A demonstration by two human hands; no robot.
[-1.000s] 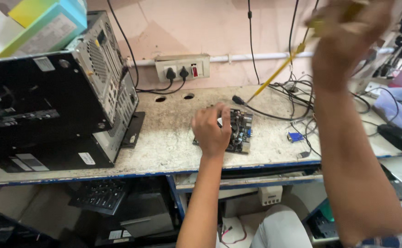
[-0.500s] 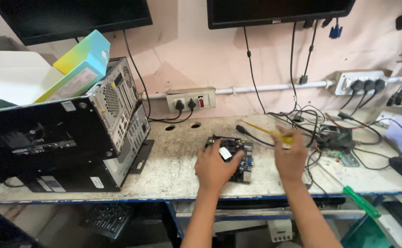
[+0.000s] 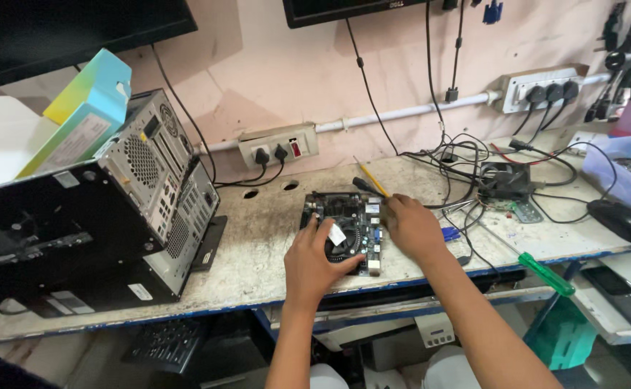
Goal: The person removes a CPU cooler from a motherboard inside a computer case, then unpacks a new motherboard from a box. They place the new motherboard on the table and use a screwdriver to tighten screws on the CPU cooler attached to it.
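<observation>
At the centre of the frame, one small circuit board (image 3: 344,230) lies flat on the worn workbench (image 3: 258,245), and both your hands are on it. Your left hand (image 3: 314,263) rests on the board's near left part, fingers curled down over the round fan area, thumb lying along the left side; it presses rather than pinches. Your right hand (image 3: 410,227) sits at the board's right edge, fingers drawn together around one yellow-handled screwdriver (image 3: 369,180), whose handle slants up and away toward the wall. Its tip is hidden under your fingers.

To the left of the frame you have two desktop computer cases (image 3: 113,223) stacked, rear panels facing the board, with one blue and green box (image 3: 85,115) on top of them. On the wall behind the board is one socket plate (image 3: 278,144) with two black plugs in it; at the upper right a second socket strip (image 3: 539,88) carries three plugs. Between them runs one white pipe (image 3: 394,115).

Right of your right hand lies a tangle of black cables (image 3: 474,162), too knotted to count, and one loose cooling fan (image 3: 503,180). One green-handled screwdriver (image 3: 539,268) lies at the bench's near right edge, and one black mouse (image 3: 625,220) rests at far right. Two monitors (image 3: 77,29) hang along the top of the frame. One keyboard (image 3: 164,344) sits on the shelf below the bench.
</observation>
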